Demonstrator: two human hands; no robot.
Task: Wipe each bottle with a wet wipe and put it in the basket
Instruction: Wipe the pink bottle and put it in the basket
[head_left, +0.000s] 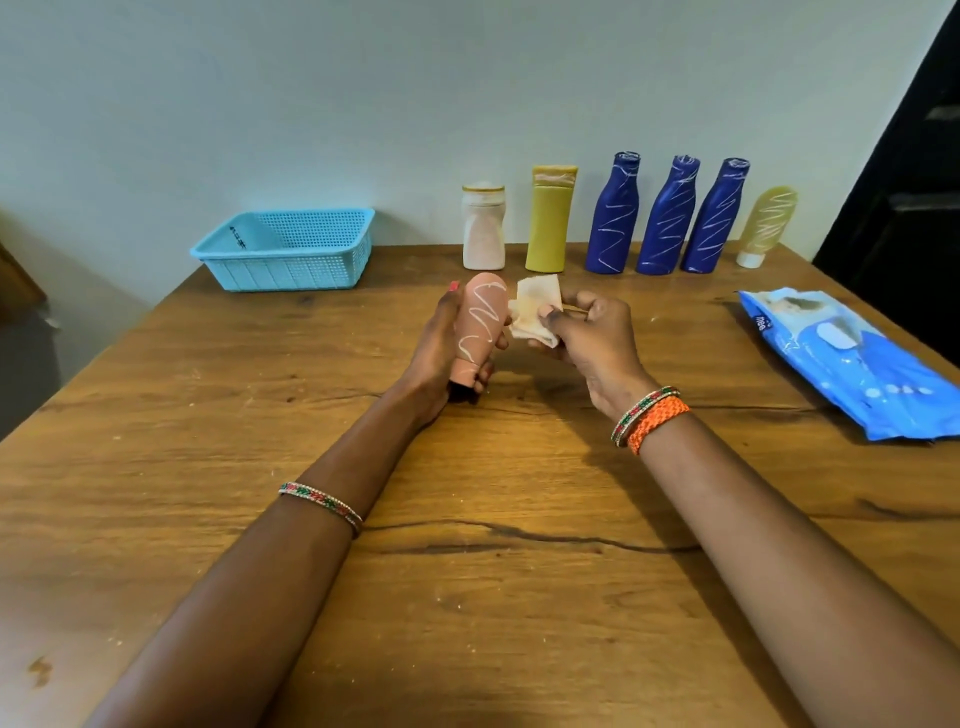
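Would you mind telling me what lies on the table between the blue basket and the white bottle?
Nothing: in the head view, the stretch of wooden table between the blue basket and the white bottle is bare.

A scratched, cracked wooden table (467, 545) stands against a plain pale wall (311, 104), dark doorway (914, 171) at right

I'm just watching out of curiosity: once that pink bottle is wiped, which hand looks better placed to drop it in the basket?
Probably the left hand. It already grips the pink bottle, and the blue basket sits on its side. The right hand holds the wet wipe.
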